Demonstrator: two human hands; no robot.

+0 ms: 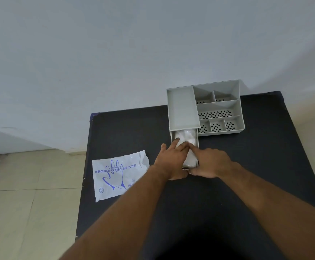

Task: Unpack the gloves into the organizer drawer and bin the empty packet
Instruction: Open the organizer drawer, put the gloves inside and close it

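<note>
A grey organizer (183, 107) stands at the back of the black table (126, 132). Its drawer (198, 145) is pulled out toward me, and a stack of clear plastic gloves (185, 135) lies inside. My left hand (171, 158) rests flat on the gloves with its fingers spread. My right hand (211, 162) presses on the same stack from the right, its thumb at the drawer's front edge. The flat white packet (117, 175), printed with a blue hand outline and "DISPOSABLE POLYETHYLENE GLOVES", lies on the table's left edge, partly overhanging it.
The organizer's right half has several open compartments (218, 113) with perforated floors. A pale wall (115, 53) stands behind the table. Tiled floor (21, 203) lies to the left below the table edge. No bin is in view.
</note>
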